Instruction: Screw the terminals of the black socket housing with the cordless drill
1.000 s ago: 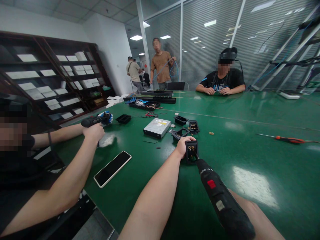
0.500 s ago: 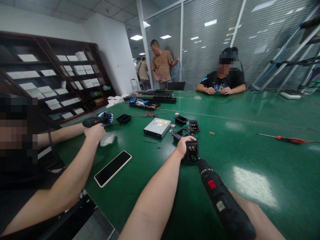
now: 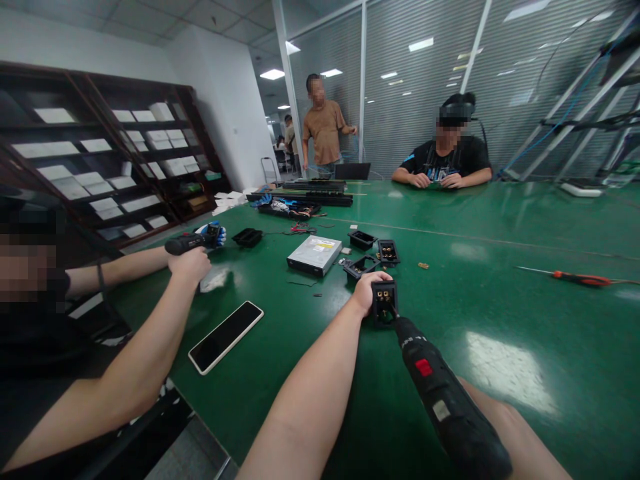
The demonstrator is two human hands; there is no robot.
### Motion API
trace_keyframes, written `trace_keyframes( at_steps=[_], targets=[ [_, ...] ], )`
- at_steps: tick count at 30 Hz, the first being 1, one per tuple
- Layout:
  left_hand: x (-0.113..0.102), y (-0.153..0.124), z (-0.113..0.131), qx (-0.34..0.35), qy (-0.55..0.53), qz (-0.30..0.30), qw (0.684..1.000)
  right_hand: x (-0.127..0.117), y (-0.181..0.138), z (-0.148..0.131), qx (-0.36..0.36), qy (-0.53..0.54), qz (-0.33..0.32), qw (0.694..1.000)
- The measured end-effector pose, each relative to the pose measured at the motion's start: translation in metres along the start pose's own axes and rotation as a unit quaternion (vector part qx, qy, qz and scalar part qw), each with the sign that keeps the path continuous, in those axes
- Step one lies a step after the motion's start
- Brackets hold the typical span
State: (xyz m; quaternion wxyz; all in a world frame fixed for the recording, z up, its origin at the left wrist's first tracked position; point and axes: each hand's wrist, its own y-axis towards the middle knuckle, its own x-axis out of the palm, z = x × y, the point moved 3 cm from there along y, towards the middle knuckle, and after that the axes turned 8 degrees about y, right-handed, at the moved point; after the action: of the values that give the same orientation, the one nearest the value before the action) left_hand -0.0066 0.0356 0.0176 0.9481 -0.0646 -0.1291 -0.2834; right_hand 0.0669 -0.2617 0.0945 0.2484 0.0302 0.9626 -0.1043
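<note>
My left hand point(image 3: 369, 291) is closed on the upper left edge of a black plastic socket housing point(image 3: 379, 317), which stands tilted up on the green table. Brass-coloured terminals show inside its opening. A black cordless drill point(image 3: 447, 397) with a red switch points into the housing, its bit reaching the lower right of the opening. Behind the drill body, my right hand point(image 3: 474, 395) grips it; the fingers are mostly hidden. Just beyond the left hand lie an open black frame point(image 3: 356, 270), another housing with brass terminals point(image 3: 389, 253) and a black box point(image 3: 362, 240).
A grey optical drive point(image 3: 315, 255) and a phone point(image 3: 226, 337) lie to the left. A red-handled screwdriver point(image 3: 583, 279) rests at the right. At the left, a co-worker holds another drill point(image 3: 187, 244). One person sits across the green table point(image 3: 525, 227); another stands behind.
My hands, the housing and the drill stay almost where they were. The standing person's head has turned, and the co-worker at the left has shifted slightly.
</note>
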Motion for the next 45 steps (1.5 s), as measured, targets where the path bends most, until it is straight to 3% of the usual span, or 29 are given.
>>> trace_keyframes(
  at_steps=[11,27,35,45],
  targets=[
    [-0.001,0.002,-0.002,0.013,0.004,-0.011,1.0,0.003,-0.003,-0.001,0.014,-0.004,-0.012,1.0],
    [-0.006,0.013,-0.011,0.011,-0.003,-0.031,0.999,0.003,-0.003,0.002,-0.023,-0.003,0.035,0.999],
    [-0.006,0.013,-0.011,0.011,-0.005,-0.026,1.0,0.004,0.002,0.016,0.004,-0.043,-0.027,0.999],
    [-0.005,0.01,-0.006,0.014,0.002,-0.029,0.999,0.002,0.001,0.013,-0.024,-0.036,0.012,0.999]
  ],
)
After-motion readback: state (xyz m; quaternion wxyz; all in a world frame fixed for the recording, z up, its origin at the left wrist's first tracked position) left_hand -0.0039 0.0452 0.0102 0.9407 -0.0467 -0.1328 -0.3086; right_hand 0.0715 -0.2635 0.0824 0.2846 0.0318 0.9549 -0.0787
